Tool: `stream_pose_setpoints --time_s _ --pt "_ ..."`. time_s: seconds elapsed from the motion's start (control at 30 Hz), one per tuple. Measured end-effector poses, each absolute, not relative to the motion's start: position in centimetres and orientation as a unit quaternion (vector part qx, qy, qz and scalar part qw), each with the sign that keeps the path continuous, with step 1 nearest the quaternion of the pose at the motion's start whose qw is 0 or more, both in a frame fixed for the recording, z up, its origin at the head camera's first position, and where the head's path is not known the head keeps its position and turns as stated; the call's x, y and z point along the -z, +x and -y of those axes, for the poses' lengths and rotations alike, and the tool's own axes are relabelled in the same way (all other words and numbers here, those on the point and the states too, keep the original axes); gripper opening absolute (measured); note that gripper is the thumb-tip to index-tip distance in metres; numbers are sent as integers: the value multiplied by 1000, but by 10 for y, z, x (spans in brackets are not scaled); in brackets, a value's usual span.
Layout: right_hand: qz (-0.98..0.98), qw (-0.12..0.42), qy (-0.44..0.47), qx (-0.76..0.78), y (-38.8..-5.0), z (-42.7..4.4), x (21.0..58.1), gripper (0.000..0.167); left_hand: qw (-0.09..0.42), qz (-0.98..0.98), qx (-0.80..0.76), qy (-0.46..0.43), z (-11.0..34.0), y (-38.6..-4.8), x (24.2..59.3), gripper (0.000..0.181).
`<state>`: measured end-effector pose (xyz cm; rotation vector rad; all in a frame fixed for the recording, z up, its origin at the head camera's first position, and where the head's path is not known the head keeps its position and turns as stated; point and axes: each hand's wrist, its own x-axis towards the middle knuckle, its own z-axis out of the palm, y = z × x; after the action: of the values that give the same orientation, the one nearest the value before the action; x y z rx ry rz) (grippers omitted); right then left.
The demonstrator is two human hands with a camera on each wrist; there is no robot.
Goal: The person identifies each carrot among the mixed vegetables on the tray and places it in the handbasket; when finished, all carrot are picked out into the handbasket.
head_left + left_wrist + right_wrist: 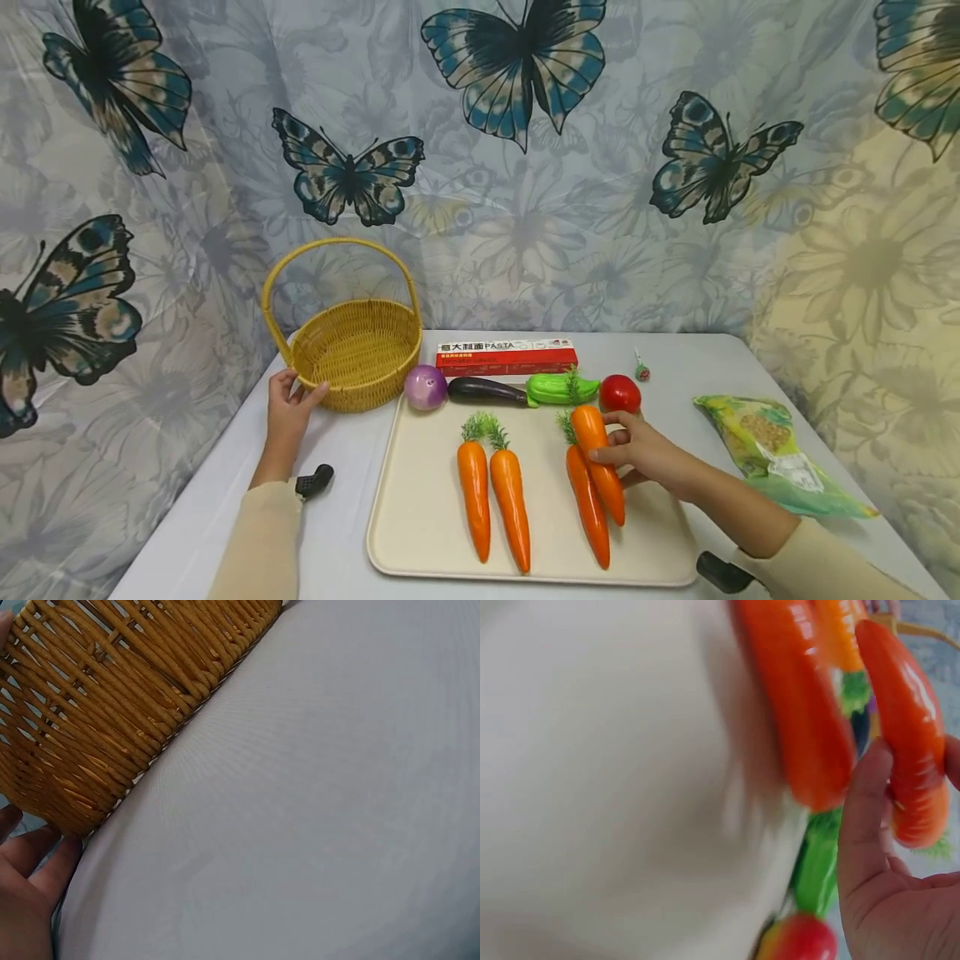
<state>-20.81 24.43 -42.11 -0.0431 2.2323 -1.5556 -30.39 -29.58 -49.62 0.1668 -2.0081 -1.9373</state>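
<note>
A yellow wicker basket (pixel 360 350) with a tall handle stands at the back left. My left hand (pixel 291 404) grips its near left side, thumb at the rim; in the left wrist view the fingers (pixel 56 866) lie against the weave. Over the right part of the tray, my right hand (pixel 637 450) holds a toy carrot (pixel 592 429) between thumb and fingers, its tip pointing toward me. Just beneath and left of it is another carrot (pixel 588 508). Two more, a left carrot (pixel 474 500) and a middle carrot (pixel 510 508), lie side by side on the tray.
The cream tray (pixel 420 542) lies on a white table. Along its back edge are a purple onion (pixel 425 388), an eggplant (pixel 487 392), a green vegetable (pixel 558 389) and a tomato (pixel 620 393). Behind stands a red pasta box (pixel 506 360). A lollipop (pixel 642 369) and green bag (pixel 780 458) are right.
</note>
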Motion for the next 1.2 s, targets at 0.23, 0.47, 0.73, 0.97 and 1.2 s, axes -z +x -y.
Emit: stream_pose_setpoints --time_s 0.23,0.47,0.73,0.97,1.2 --pt "-795 213 -31 566 -238 -200 409 71 163 716 676 69 297 -304 497 75" --pt "-772 233 -65 588 -274 -148 404 61 167 707 684 60 298 -304 498 67" --pt "-755 242 -112 599 -311 -81 398 58 175 706 684 56 297 -307 500 69" --pt "-753 240 -129 599 -341 -29 392 53 178 708 683 33 292 -311 499 69" --pt "-736 244 -133 617 -366 22 386 55 176 715 675 48 295 -307 497 70"
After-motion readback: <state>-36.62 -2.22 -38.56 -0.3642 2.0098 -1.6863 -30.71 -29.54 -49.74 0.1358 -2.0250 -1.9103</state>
